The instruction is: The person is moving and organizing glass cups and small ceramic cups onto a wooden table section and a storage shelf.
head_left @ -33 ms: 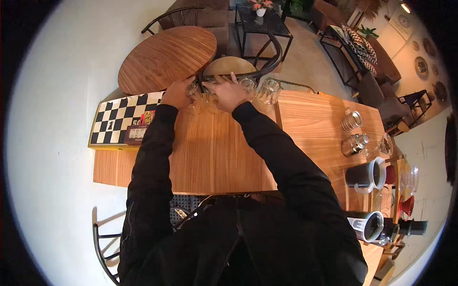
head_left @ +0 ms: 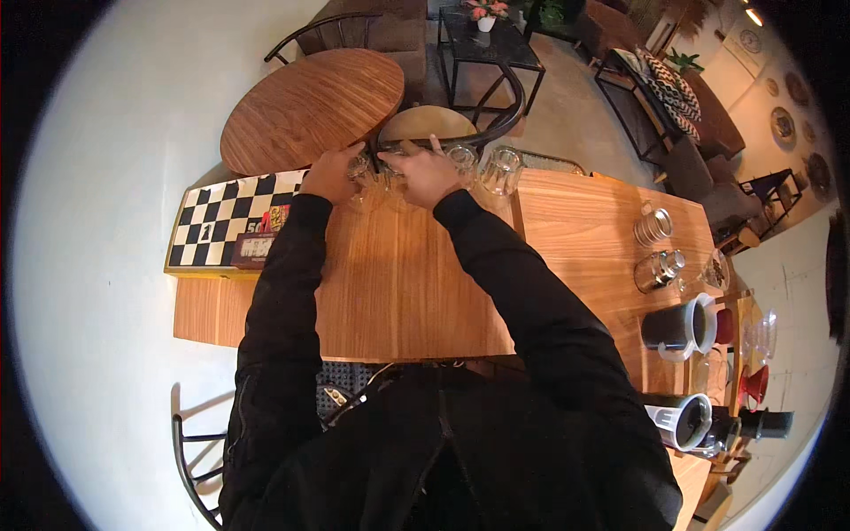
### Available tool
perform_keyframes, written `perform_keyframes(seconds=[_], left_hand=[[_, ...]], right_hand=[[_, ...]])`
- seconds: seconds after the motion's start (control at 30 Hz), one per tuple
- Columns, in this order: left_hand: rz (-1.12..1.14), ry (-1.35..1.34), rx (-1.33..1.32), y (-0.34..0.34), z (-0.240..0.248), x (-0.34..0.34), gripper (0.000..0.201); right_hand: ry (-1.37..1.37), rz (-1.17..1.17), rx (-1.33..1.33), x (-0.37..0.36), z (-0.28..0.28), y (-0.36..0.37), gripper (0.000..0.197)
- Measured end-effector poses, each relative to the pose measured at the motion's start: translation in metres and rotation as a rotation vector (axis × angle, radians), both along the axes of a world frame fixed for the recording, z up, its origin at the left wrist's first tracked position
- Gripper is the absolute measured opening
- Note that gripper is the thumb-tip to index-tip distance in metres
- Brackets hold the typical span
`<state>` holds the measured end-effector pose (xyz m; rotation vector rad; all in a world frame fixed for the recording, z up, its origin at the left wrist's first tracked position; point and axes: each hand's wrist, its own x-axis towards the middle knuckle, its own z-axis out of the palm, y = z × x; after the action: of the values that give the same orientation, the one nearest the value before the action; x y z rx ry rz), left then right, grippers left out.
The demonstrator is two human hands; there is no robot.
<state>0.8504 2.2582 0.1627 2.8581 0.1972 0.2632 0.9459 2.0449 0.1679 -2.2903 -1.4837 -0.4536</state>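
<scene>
At the far edge of the table [head_left: 407, 283], the left hand [head_left: 331, 179] and right hand [head_left: 428, 175] half-hide two clear glasses [head_left: 359, 167]; I can't tell whether the fingers [head_left: 408, 164] grip or merely touch them.

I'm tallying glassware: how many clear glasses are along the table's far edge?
4 visible: first glass at the left hand, second glass at the right hand, third glass just right of that hand, fourth glass farther right. The hands may hide more.
</scene>
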Motion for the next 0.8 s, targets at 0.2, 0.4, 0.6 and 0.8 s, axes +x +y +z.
perform_keyframes(seconds=[0.2, 0.4, 0.6, 0.8], left_hand=[[0.032, 0.044, -0.035, -0.012, 0.011, -0.002, 0.089], [0.017, -0.039, -0.106, -0.015, 0.005, -0.003, 0.091], [-0.060, -0.176, -0.147, -0.009, -0.008, -0.006, 0.096], [0.033, -0.273, -0.362, -0.020, -0.010, -0.015, 0.100]], right_hand=[[0.163, -0.035, -0.223, 0.010, -0.003, -0.002, 0.063], [0.127, -0.052, -0.200, 0.012, -0.005, 0.000, 0.073], [0.137, -0.037, -0.142, 0.011, -0.001, 0.000, 0.076], [0.122, 0.073, 0.650, 0.012, 0.021, -0.041, 0.058]])
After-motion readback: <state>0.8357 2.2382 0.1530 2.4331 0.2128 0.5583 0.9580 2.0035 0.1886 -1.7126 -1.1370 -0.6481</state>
